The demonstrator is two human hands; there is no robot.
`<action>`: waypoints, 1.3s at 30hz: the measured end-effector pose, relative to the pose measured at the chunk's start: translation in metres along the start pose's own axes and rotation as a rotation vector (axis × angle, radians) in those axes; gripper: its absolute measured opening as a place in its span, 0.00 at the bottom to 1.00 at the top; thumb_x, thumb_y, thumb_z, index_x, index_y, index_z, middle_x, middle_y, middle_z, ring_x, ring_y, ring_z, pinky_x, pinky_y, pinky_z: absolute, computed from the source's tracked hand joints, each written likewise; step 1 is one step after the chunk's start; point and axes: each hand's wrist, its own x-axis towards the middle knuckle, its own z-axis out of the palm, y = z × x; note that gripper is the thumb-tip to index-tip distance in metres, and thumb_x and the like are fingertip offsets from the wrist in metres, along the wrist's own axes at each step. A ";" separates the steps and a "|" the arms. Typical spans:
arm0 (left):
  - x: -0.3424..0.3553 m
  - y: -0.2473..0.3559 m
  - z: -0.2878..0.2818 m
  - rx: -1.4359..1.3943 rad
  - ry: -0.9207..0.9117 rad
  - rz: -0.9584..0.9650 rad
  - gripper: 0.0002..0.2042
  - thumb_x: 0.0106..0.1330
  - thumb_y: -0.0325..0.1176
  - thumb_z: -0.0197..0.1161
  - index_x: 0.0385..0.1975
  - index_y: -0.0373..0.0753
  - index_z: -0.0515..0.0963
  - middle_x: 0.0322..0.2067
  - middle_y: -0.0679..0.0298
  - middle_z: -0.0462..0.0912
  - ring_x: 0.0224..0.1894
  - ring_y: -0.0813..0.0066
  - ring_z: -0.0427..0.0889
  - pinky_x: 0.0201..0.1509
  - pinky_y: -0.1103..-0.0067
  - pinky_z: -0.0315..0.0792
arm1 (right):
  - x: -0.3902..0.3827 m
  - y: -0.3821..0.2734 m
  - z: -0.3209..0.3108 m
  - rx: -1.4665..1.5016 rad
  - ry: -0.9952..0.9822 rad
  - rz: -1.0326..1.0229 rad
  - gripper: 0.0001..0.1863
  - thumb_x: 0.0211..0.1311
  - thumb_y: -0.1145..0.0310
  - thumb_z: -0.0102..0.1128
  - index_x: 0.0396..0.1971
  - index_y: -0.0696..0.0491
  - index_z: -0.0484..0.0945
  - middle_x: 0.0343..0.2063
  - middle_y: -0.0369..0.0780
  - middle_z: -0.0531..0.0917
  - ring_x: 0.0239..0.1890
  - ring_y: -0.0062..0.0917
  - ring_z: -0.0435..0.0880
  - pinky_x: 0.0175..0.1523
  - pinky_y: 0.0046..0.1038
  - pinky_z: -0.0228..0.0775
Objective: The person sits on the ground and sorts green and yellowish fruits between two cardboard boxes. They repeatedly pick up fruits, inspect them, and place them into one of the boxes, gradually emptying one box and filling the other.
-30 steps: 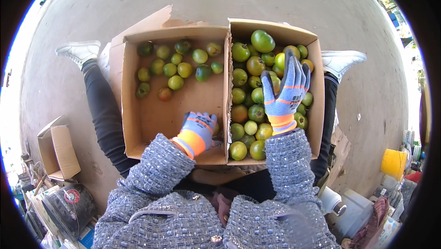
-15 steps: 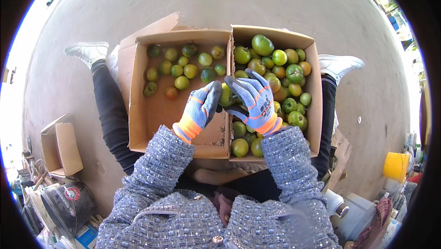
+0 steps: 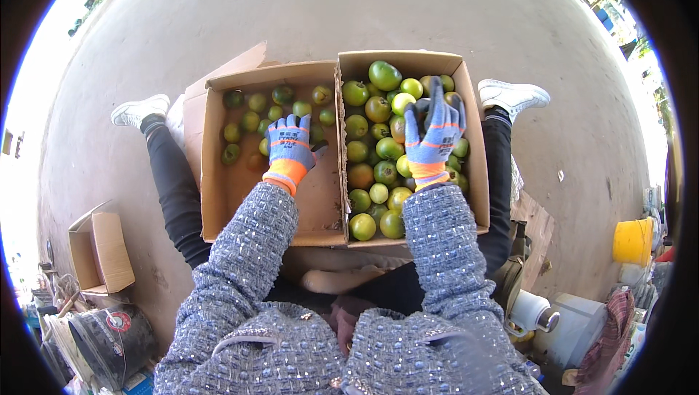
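Here are the tomatoes point(image 3: 384, 75), glossy, round and slightly squashed, mostly green with a few blushing orange, heaped inside the fuller box point(image 3: 477, 176), while a looser scatter lies in the sparser box point(image 3: 313, 202) that sits against the fuller box's left side. Both are brown corrugated cardboard, open-topped, with straight walls and plain, matte faces.

Right hand point(image 3: 435, 136) now: it's over the right half of the fuller box, forearm reaching straight forward, back of the hand up, fingers pointing away and held apart. Whether they touch a tomato underneath, I can't tell. Left hand point(image 3: 287, 144): left of the fuller box, above the scattered tomatoes, palm down, thumb poking out toward that fuller box. Its fingers lie side by side, hiding what's below, so I can't say whether it grips anything.

Both wear knitted blue-grey gloves with dark-coated fingers and orange cuffs, under nubby, flecked tweed sleeves point(image 3: 251, 249). Farther right of the fuller box stands a yellow bucket point(image 3: 632, 242); far to its left, a small carton point(image 3: 109, 249).
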 end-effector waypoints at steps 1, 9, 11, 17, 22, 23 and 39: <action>-0.004 -0.001 -0.003 -0.079 0.021 -0.034 0.34 0.48 0.51 0.72 0.56 0.45 0.71 0.47 0.58 0.74 0.51 0.60 0.71 0.55 0.64 0.62 | 0.000 -0.007 0.002 0.028 -0.037 -0.043 0.34 0.51 0.61 0.67 0.59 0.56 0.70 0.26 0.30 0.77 0.33 0.26 0.74 0.61 0.40 0.60; -0.027 0.037 -0.034 -1.736 -0.110 0.006 0.16 0.68 0.33 0.60 0.51 0.31 0.74 0.41 0.66 0.80 0.43 0.84 0.74 0.47 0.83 0.71 | -0.011 -0.041 0.011 0.350 -0.355 -0.345 0.39 0.44 0.53 0.70 0.60 0.45 0.69 0.44 0.36 0.77 0.49 0.32 0.75 0.63 0.44 0.60; -0.024 0.027 -0.020 -1.657 0.003 0.002 0.16 0.73 0.35 0.52 0.53 0.30 0.73 0.43 0.64 0.80 0.45 0.80 0.76 0.52 0.82 0.69 | -0.009 -0.040 0.007 0.292 -0.337 -0.321 0.38 0.44 0.54 0.70 0.59 0.46 0.70 0.43 0.36 0.78 0.48 0.32 0.75 0.63 0.45 0.60; -0.013 -0.002 0.002 -0.364 0.175 -0.087 0.25 0.61 0.42 0.64 0.59 0.47 0.71 0.57 0.53 0.72 0.57 0.60 0.72 0.60 0.68 0.65 | 0.008 0.001 -0.032 0.037 0.059 -0.079 0.21 0.49 0.58 0.65 0.43 0.50 0.77 0.42 0.39 0.79 0.47 0.34 0.75 0.66 0.49 0.49; -0.031 0.006 0.011 0.000 -0.317 -0.064 0.38 0.56 0.56 0.64 0.66 0.49 0.62 0.65 0.54 0.62 0.65 0.53 0.62 0.66 0.61 0.56 | 0.006 -0.011 -0.016 -0.041 0.033 -0.047 0.22 0.51 0.59 0.65 0.48 0.49 0.76 0.47 0.37 0.78 0.52 0.31 0.74 0.67 0.47 0.49; -0.030 0.012 0.000 0.020 -0.411 -0.074 0.38 0.56 0.56 0.64 0.66 0.49 0.62 0.65 0.54 0.61 0.65 0.53 0.62 0.65 0.61 0.58 | 0.006 -0.017 -0.017 -0.017 -0.021 -0.061 0.23 0.51 0.60 0.65 0.49 0.49 0.76 0.47 0.37 0.79 0.52 0.31 0.74 0.67 0.46 0.50; -0.017 0.027 -0.019 -1.511 0.091 -0.150 0.18 0.73 0.32 0.50 0.60 0.32 0.67 0.54 0.61 0.76 0.53 0.78 0.72 0.59 0.80 0.66 | -0.023 -0.040 0.015 0.309 -0.602 -0.298 0.38 0.50 0.47 0.65 0.61 0.47 0.67 0.50 0.41 0.77 0.53 0.38 0.73 0.61 0.40 0.59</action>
